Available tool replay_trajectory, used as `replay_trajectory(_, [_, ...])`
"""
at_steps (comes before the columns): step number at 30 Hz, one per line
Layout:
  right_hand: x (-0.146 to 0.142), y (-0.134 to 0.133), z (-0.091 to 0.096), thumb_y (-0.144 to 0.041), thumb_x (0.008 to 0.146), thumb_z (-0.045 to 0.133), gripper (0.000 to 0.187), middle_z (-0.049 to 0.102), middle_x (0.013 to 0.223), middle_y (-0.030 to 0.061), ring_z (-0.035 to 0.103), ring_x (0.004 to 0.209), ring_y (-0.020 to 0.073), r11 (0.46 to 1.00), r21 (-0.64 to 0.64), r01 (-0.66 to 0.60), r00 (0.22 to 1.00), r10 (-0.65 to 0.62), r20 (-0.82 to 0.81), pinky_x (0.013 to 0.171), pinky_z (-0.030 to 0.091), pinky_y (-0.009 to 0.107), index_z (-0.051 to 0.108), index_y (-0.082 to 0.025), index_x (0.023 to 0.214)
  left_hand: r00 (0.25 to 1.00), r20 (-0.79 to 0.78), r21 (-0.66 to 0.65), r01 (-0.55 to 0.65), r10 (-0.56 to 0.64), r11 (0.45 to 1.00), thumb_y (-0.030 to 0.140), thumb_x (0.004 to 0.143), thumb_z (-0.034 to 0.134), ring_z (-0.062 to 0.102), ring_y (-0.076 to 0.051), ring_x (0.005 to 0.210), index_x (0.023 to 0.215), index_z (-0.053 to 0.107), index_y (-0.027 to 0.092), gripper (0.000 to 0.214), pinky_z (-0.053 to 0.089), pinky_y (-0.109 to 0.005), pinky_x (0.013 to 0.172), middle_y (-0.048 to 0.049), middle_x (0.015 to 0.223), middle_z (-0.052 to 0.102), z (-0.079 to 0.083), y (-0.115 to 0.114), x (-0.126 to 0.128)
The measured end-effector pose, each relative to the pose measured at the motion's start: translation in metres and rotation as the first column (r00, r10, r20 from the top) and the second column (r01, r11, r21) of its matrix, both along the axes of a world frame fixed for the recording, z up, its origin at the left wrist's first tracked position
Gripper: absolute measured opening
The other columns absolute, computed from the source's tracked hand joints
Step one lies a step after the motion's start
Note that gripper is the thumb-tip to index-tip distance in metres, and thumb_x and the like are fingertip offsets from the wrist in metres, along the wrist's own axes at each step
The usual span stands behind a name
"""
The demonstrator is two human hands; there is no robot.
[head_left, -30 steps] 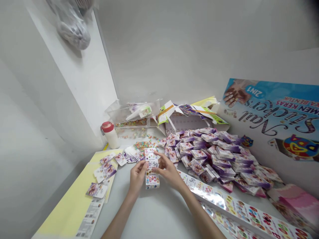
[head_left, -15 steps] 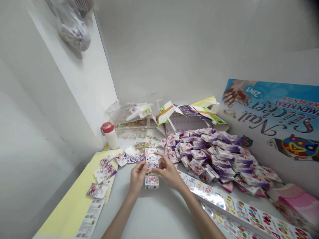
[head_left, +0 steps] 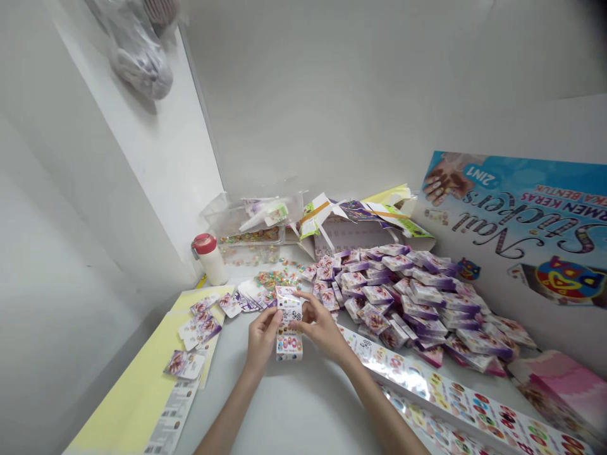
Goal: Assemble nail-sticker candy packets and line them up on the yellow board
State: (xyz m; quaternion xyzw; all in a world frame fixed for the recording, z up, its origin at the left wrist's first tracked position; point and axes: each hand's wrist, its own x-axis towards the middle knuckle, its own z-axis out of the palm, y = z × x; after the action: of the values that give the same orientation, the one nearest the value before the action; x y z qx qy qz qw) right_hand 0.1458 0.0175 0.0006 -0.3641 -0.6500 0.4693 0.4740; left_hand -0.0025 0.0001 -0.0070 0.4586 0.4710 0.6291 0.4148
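Between my two hands is a narrow strip of nail stickers (head_left: 289, 344), printed with rows of small coloured designs and held upright lengthwise above the table. My left hand (head_left: 263, 333) pinches its left edge with thumb and fingers. On the opposite edge, my right hand (head_left: 318, 323) grips with the thumb in front and the index finger near the upper end. Longer sticker strips (head_left: 422, 379) lie to the right, running under my right forearm. Beyond my hands, a fan of white and purple cards (head_left: 253, 296) rests beside a scatter of small colourful pieces (head_left: 277, 278).
A large heap of small purple-white boxes (head_left: 403, 294) fills the right side. Behind it leans a big "Nail Stickers" carton (head_left: 521, 234). A red-capped bottle (head_left: 210, 258), plastic trays (head_left: 251, 237) and an open box (head_left: 360, 234) stand at the back. Yellow sheets (head_left: 128, 379) lie left.
The upper end of the strip has bent over slightly and sits a little lower. Both hands keep their hold in nearly the same place.
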Motion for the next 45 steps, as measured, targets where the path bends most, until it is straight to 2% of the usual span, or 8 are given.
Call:
replay_trajectory(15, [0.001,0.001,-0.001,-0.024,0.074,0.066,0.048,0.038,0.065,-0.007,0.04,0.058,0.0109,1.0,0.019,0.019,0.999,-0.02,0.037,0.055,0.032,0.023,0.051,-0.024,0.119,1.0,-0.025,0.0,0.0,0.0,1.0,0.041,0.068,0.069,0.057,-0.016,0.063,0.071,0.065,0.016,0.025,0.046,-0.022,0.059,-0.0006,0.064,0.063,0.001,-0.002,0.001])
replay_trajectory(19, [0.002,-0.001,0.002,-0.023,0.074,0.067,0.051,0.04,0.065,-0.0072,0.041,0.058,0.0108,1.0,0.018,0.008,0.998,-0.009,0.058,0.056,0.033,0.023,0.049,-0.025,0.122,0.999,-0.043,-0.005,0.006,-0.006,1.0,0.042,0.069,0.068,0.06,-0.017,0.068,0.079,0.065,0.016,0.028,0.047,-0.023,0.063,-0.002,0.07,0.065,-0.001,-0.001,0.001])
replay_trajectory(23, [0.001,-0.001,0.001,-0.027,0.075,0.068,0.066,0.044,0.068,-0.0068,0.043,0.059,0.0103,0.998,-0.056,-0.037,0.999,0.035,-0.04,0.057,0.036,0.023,0.038,-0.026,0.133,0.999,-0.033,-0.024,-0.024,0.024,0.999,0.043,0.07,0.068,0.062,-0.018,0.07,0.084,0.064,0.016,0.03,0.048,-0.024,0.064,-0.003,0.074,0.067,-0.006,0.002,-0.001])
replay_trajectory(25, [0.001,0.002,-0.002,-0.032,0.078,0.064,0.065,0.048,0.07,-0.0057,0.046,0.06,0.0105,0.993,-0.102,-0.058,0.993,0.047,-0.109,0.058,0.039,0.023,0.035,-0.025,0.136,1.0,0.004,-0.043,-0.019,0.019,0.999,0.044,0.069,0.069,0.062,-0.018,0.068,0.086,0.063,0.017,0.032,0.048,-0.024,0.062,-0.0024,0.073,0.067,-0.008,0.002,-0.002])
replay_trajectory(27, [0.002,0.005,-0.006,-0.036,0.079,0.062,0.055,0.051,0.072,-0.0039,0.05,0.061,0.0112,0.99,-0.13,-0.047,0.992,0.03,-0.124,0.058,0.04,0.024,0.043,-0.022,0.129,0.999,0.038,-0.052,-0.004,0.006,0.999,0.043,0.068,0.07,0.062,-0.017,0.065,0.086,0.061,0.017,0.033,0.047,-0.024,0.059,-0.0011,0.07,0.066,-0.009,0.003,-0.002])
replay_trajectory(31, [0.004,0.009,-0.01,-0.04,0.076,0.063,0.035,0.054,0.07,-0.0017,0.052,0.061,0.0122,0.989,-0.147,0.018,0.998,-0.028,-0.064,0.053,0.04,0.023,0.06,-0.018,0.102,0.999,0.039,-0.029,0.03,-0.029,0.999,0.041,0.069,0.069,0.06,-0.015,0.063,0.084,0.062,0.016,0.029,0.046,-0.022,0.058,-0.0005,0.068,0.065,-0.009,0.003,0.0])
replay_trajectory(38, [0.004,0.011,-0.011,-0.037,0.077,0.064,0.025,0.054,0.067,-0.0022,0.051,0.06,0.0113,0.995,-0.099,-0.008,0.995,-0.002,-0.101,0.055,0.043,0.023,0.064,-0.018,0.094,0.996,0.055,-0.015,0.067,-0.066,0.998,0.036,0.072,0.067,0.062,-0.016,0.068,0.086,0.063,0.016,0.025,0.047,-0.022,0.061,-0.0019,0.073,0.067,-0.01,0.004,-0.001])
replay_trajectory(45, [0.003,0.012,-0.013,-0.041,0.076,0.063,0.025,0.055,0.068,-0.0015,0.051,0.06,0.0119,0.99,-0.139,0.031,0.992,-0.047,-0.114,0.056,0.044,0.024,0.062,-0.019,0.086,0.994,0.097,-0.062,0.058,-0.052,0.996,0.036,0.069,0.07,0.06,-0.015,0.063,0.089,0.061,0.016,0.029,0.047,-0.022,0.057,0.0,0.068,0.065,-0.014,0.004,0.001])
